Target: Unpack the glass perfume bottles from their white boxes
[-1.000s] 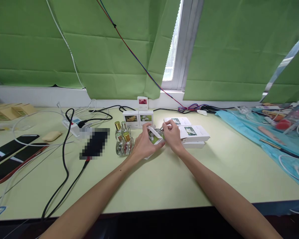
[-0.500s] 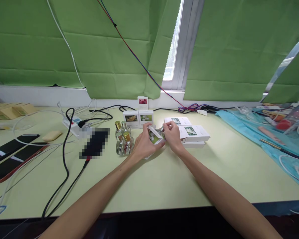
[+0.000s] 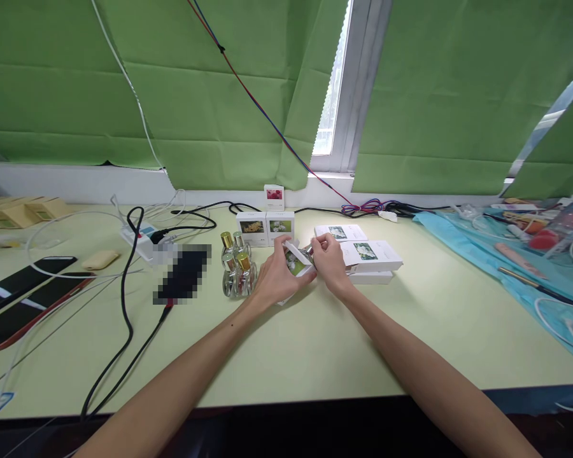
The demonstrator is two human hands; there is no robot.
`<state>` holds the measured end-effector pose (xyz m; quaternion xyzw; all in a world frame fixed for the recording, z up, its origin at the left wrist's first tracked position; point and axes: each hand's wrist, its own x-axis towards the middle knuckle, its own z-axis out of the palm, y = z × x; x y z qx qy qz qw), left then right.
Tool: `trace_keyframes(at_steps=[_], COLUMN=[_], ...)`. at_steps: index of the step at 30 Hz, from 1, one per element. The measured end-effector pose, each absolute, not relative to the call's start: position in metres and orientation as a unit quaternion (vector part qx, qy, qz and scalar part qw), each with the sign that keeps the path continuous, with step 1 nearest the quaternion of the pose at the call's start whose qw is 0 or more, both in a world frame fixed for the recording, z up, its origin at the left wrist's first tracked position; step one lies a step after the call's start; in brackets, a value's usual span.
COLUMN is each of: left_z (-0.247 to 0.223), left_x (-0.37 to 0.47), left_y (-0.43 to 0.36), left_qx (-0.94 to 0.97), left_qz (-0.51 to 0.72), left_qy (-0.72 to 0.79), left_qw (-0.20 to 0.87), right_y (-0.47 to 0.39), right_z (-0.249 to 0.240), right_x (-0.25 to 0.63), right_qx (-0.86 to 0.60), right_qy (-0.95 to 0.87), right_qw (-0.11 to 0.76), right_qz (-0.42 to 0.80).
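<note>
My left hand (image 3: 283,273) is closed around a small white box (image 3: 295,263) with a white-flower picture, its open end tilted toward the right. My right hand (image 3: 330,261) pinches a small glass perfume bottle (image 3: 308,249) at the mouth of that box; fingers and box hide most of the bottle. Left of my left hand stand several glass perfume bottles (image 3: 243,281) with gold and silver caps. By my right wrist lie stacked white boxes (image 3: 379,256) with flower pictures.
Two white flower-picture boxes (image 3: 266,230) stand upright behind the bottles, and a smaller box (image 3: 274,198) leans by the wall. A phone (image 3: 181,273), cables and a power strip (image 3: 138,243) lie to the left. Blue sheeting (image 3: 463,248) with clutter covers the right side.
My right fingers have shifted very slightly at the box's mouth, and less of the bottle shows. My left hand and the box hold their place.
</note>
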<state>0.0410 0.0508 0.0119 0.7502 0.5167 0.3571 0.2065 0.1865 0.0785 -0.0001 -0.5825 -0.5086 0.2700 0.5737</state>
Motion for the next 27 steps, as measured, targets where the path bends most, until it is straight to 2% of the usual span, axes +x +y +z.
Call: trace_keyframes(at_steps=[27], left_z=[0.0087], left_x=[0.0406], left_y=[0.0528], left_qx=[0.754], left_qz=[0.356], left_qy=[0.510], left_qw=[0.212], right_y=[0.0736], right_z=[0.0046], right_x=[0.1845], right_qx=[-0.596], right_qy=[-0.522], right_qw=[0.545], right_qz=[0.274])
